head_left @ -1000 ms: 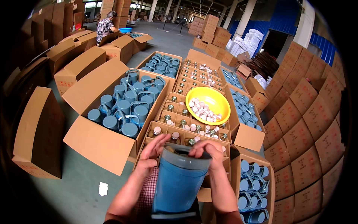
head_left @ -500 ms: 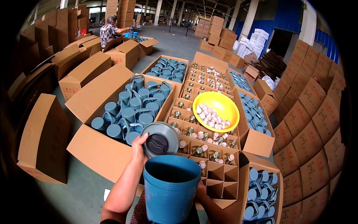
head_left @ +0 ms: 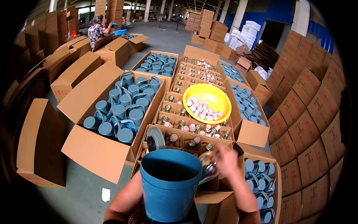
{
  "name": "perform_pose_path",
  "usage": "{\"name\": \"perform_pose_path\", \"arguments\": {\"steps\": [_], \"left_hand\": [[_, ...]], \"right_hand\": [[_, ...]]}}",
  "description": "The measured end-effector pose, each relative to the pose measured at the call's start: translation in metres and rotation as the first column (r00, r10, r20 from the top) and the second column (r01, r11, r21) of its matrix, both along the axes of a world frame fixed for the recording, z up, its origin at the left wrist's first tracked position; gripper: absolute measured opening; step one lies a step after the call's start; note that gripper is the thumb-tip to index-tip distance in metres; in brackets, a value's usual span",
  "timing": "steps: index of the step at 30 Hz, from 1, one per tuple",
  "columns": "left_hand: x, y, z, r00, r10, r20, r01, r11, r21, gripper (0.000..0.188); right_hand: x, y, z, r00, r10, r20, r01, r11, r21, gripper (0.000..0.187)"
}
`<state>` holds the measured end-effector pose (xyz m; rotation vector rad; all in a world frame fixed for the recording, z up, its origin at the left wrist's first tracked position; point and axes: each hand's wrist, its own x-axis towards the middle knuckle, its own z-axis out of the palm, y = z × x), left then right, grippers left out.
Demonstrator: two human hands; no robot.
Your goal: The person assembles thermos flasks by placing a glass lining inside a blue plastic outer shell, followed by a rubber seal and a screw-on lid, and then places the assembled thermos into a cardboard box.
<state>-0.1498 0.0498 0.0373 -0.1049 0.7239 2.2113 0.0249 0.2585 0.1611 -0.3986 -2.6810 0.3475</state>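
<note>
Upright and close in front of me is a blue plastic canister (head_left: 171, 190), its open mouth facing up. My left forearm (head_left: 125, 196) reaches to its left side; the hand is hidden behind the canister, so its fingers and grip do not show. A round grey lid (head_left: 156, 139) with a dark centre stands on edge just beyond the rim, over the divided carton. To the right, my right hand (head_left: 226, 160) is closed around a shiny glass bottle (head_left: 209, 166), both blurred by motion. More glass bottles (head_left: 192, 142) stand in the carton's compartments.
A yellow bowl (head_left: 225, 112) of whitish-pink caps sits on the divided carton (head_left: 179, 125). Open cartons with blue handled canisters (head_left: 136, 116) flank it left and right. Stacked cartons (head_left: 298, 153) line the right side. Another person (head_left: 97, 31) works at the far left.
The lid has left my left hand and now stands beyond the canister. My right hand has come up from behind the canister, holding a glass bottle. The view has shifted slightly.
</note>
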Motion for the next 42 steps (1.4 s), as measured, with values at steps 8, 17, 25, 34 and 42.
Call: {"name": "perform_pose_path", "arguments": {"steps": [8,17,25,34,42], "left_hand": [[-0.002,0.054,0.031,0.989,-0.106,-0.102,0.136,0.923,0.359,0.047],[-0.025,0.07,0.17,0.932,-0.062,-0.356,0.185,0.928,0.322,0.043],[0.017,0.023,0.141,0.702,0.382,-0.601,0.087,0.792,0.605,0.014],[0.036,0.018,0.149,0.585,0.113,-0.803,0.332,0.87,0.365,0.033],[0.01,-0.012,0.175,0.539,0.626,-0.564,-0.594,0.757,0.273,0.023]], "right_hand": [[-0.04,-0.044,0.148,0.813,0.473,-0.34,-0.283,0.831,0.478,0.043],[-0.056,0.001,0.149,0.722,0.39,-0.571,-0.656,0.648,-0.388,0.059],[-0.051,-0.006,0.107,0.576,0.135,-0.807,-0.817,0.14,-0.56,0.081],[-0.014,-0.03,0.084,0.634,0.732,-0.25,-0.485,0.125,-0.866,0.05],[-0.002,-0.044,0.092,0.826,0.486,-0.287,-0.396,0.138,-0.908,0.038]]}}
